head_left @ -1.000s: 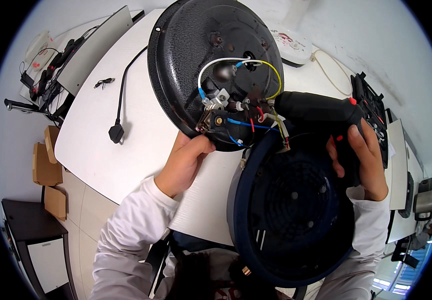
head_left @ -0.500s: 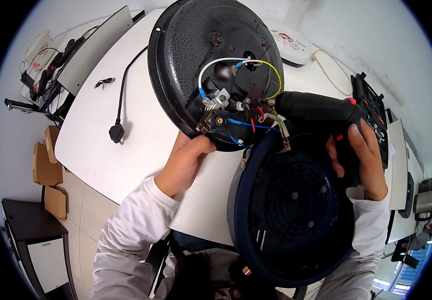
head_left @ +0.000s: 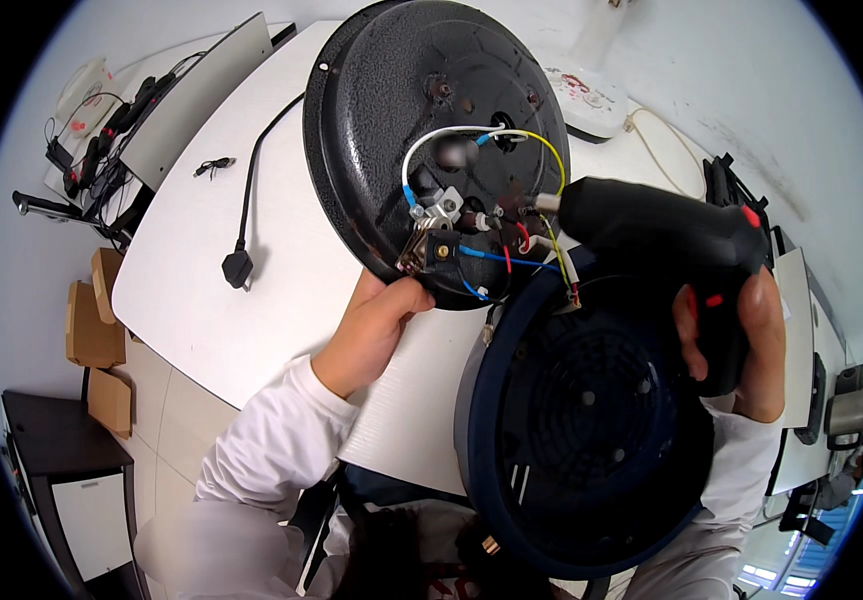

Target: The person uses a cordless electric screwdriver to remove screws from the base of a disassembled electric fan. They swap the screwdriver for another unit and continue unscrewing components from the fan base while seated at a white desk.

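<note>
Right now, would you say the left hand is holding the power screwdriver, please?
No, the right hand grips the power screwdriver; the left hand holds the round black part.

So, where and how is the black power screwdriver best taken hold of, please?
I would hold the power screwdriver by its handle, coming from the right and wrapping around it, as the right hand does. The handle bends off the body's right end, toward the picture's lower edge; the metal tip points left, toward the wired black plate.

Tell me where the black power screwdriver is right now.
In the head view, the black power screwdriver is right of centre, in the right hand, its tip near the wired black metal disc.
</note>
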The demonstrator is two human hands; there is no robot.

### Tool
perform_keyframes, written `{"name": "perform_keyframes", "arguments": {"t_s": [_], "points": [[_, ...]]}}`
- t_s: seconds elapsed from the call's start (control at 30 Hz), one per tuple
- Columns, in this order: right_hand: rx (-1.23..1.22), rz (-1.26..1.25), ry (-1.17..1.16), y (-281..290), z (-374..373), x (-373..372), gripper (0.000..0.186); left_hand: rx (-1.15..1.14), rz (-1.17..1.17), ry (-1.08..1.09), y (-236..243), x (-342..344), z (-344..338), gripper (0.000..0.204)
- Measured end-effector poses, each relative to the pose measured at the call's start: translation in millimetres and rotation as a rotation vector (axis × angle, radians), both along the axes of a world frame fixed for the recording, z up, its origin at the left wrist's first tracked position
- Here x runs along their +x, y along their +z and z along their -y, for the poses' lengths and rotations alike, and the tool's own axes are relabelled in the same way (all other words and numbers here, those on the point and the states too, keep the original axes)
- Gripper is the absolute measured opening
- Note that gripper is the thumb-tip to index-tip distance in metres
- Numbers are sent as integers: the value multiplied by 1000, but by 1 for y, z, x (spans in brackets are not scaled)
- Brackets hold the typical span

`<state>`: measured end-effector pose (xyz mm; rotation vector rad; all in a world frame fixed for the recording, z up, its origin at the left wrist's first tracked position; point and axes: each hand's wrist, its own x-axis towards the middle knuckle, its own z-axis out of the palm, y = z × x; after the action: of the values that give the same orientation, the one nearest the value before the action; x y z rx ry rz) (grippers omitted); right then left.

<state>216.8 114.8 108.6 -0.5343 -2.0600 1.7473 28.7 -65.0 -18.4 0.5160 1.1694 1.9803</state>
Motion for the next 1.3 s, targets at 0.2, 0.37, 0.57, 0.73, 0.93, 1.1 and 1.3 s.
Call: {"name": "perform_keyframes", "arguments": {"t_s": [0.2, 0.37, 0.57, 0.73, 0.93, 1.1, 1.3], "points": [[16, 69, 49, -5, -4, -1, 54, 31, -18, -39, -8, -4, 1, 46], [8, 78, 64, -8, -6, -1, 53, 27, -13, -17, -6, -2, 1, 52], [18, 86, 88, -9, -9, -3, 53, 51, -27, -16, -2, -2, -2, 34], [20, 82, 71, -7, -5, -2, 54, -4, -46, -26, -7, -3, 1, 52], [1, 103, 21, 0, 9, -3, 54, 20, -44, -15, -4, -2, 0, 50], [29, 102, -6, -3, 11, 1, 54, -35, -55, -8, -2, -1, 1, 48], [53, 108, -54, 2, 16, -2, 52, -3, -77, -19, -2, -1, 0, 40]]}}
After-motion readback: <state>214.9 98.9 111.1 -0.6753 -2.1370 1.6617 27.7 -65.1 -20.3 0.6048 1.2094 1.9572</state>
